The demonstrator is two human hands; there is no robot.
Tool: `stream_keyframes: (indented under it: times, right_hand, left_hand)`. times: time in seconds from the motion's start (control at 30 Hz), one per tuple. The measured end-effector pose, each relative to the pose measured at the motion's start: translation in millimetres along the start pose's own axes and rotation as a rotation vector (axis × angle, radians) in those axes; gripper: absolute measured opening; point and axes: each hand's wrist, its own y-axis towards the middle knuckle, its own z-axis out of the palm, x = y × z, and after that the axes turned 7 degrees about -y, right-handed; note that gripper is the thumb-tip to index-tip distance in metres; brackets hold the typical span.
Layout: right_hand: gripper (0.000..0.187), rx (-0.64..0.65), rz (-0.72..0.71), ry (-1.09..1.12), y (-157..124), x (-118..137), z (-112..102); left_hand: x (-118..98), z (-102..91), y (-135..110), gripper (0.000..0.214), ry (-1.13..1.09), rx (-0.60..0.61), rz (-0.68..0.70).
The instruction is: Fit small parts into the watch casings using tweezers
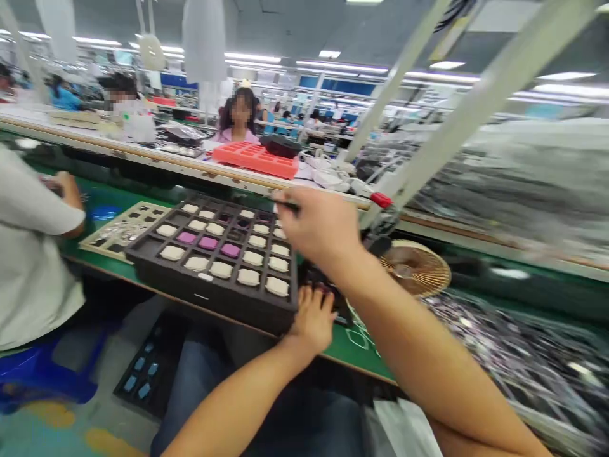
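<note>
My right hand (321,225) is raised over the right edge of a black compartment tray (216,304), closed around a dark slim tool (288,205) whose kind I cannot make out. Below it, my left hand (314,320) reaches to the right of the tray, fingers spread over dark items (323,276) that are partly hidden. Most of the tray's compartments hold cream-coloured pieces (221,270). A few contain purple pieces (208,243), and some towards the back hold dark ones.
A beige tray (114,228) lies left, beside a co-worker's arm (71,197). To the right are a round golden fan-like object (416,266) and a heap of bagged parts (514,343). An orange tray (254,158) rests on the shelf. Slanted white posts (476,95) rise at right.
</note>
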Motion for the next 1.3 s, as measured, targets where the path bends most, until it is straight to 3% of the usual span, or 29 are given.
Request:
stream_keyframes:
  times: [0.07, 0.13, 0.2, 0.27, 0.37, 0.43, 0.53, 0.63, 0.7, 0.77, 0.9, 1.0, 1.1, 1.17, 1.23, 1.3]
  right_hand:
    - [0.036, -0.243, 0.134, -0.071, -5.0, -60.6, -34.5]
    - [0.037, -0.33, 0.263, -0.142, -4.1, -115.5, -53.8]
    - [0.037, -0.23, 0.42, -0.195, 2.2, -157.0, -57.1]
    - [0.037, -0.036, 0.496, -0.174, 11.1, -180.4, -50.1]
    - [0.034, 0.168, 0.405, -0.021, 19.5, -188.6, -37.5]
    - [0.033, 0.176, 0.34, 0.045, 14.0, -184.9, -33.6]
    - [0.036, -0.081, 0.217, 0.076, -20.0, -172.8, -32.3]
    - [0.041, -0.387, 0.092, 0.139, -79.8, -160.0, -27.5]
    - [0.031, -0.429, 0.052, 0.134, -120.5, -156.6, -17.7]
    - [0.028, -0.375, -0.025, 0.109, -149.9, -156.0, -4.9]
    - [0.031, -0.314, -0.065, 0.043, -165.1, -152.1, 3.8]
    - [0.029, -0.281, -0.038, -0.05, -164.1, -150.3, -15.2]
    - [0.024, -0.283, 0.061, -0.061, -182.8, -156.0, -41.0]
    - [0.02, -0.24, 0.101, -0.017, -206.9, -161.3, -53.6]
    - [0.018, -0.135, 0.082, 0.036, -233.7, -162.8, -61.3]
    - [0.014, -0.013, 0.04, 0.081, -257.8, -158.2, -66.4]
  left_hand:
    - [0.3, 5.5, -0.8, 0.047, 0.002, -0.028, -0.031]
    - [1.3, 9.4, -1.6, 0.049, 0.005, -0.045, -0.027]
    - [1.3, 10.0, -2.9, 0.05, 0.023, -0.056, -0.012]
    - [-0.7, 7.7, -6.3, 0.051, 0.05, -0.068, -0.003]
    - [-5.5, 2.9, -18.1, 0.047, 0.08, -0.084, 0.002]
    - [-7.7, 0.9, -29.5, 0.043, 0.085, -0.081, 0.011]
    - [-8.8, -0.3, -44.4, 0.043, 0.087, -0.066, 0.024]
    - [-10.5, 0.0, -48.9, 0.044, 0.112, -0.062, 0.019]
    - [-11.2, 1.4, -46.0, 0.045, 0.137, -0.058, 0.019]
    - [-11.6, 2.7, -41.8, 0.046, 0.159, -0.053, 0.02]
    - [-22.0, -6.8, -45.9, 0.045, 0.175, -0.054, 0.025]
    - [-39.0, -40.9, -58.4, 0.036, 0.149, -0.023, 0.093]
    - [-42.1, -104.7, -52.7, 0.022, 0.142, -0.013, 0.117]
    - [-26.2, -156.0, -26.5, 0.028, 0.184, -0.074, 0.014]
    - [2.9, -202.8, 14.6, 0.032, 0.24, -0.141, -0.136]
    - [36.3, -236.5, 58.7, 0.025, 0.284, -0.135, -0.291]
